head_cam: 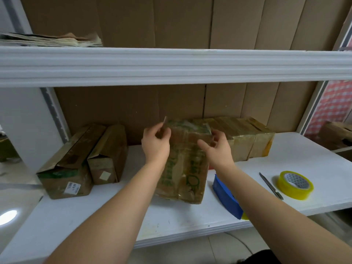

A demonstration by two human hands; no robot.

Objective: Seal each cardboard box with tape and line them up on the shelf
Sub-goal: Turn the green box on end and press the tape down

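Head view of the shelf (pixel 295 153) during sealing. The box (pixel 182 164) in work stands at the middle of the shelf board, its far end touching or just short of the sealed boxes (pixel 247 141) lined up at the right rear. The left hand (pixel 156 143) sits at the far left top corner of the box, its fingers (pixel 163 130) curled and pinching what appears to be a flap edge or a tape end; which of the two cannot be told. The right hand (pixel 217 147) hovers at the far right top edge, fingers loosely spread, holding nothing. Two open boxes (pixel 82 164) lie at the left, flaps not yet closed. The tape roll (pixel 295 184) and knife (pixel 270 185) rest at the right on the shelf, well apart from both hands; a blue object (pixel 226 197) lies beside the box.

Step in hand, as judged: finishing the far end of this box, pressing down flap or tape. The next move calls for smoothing that corner flat, then sliding the box right, flush against the sealed row, before taking an open box from the left.
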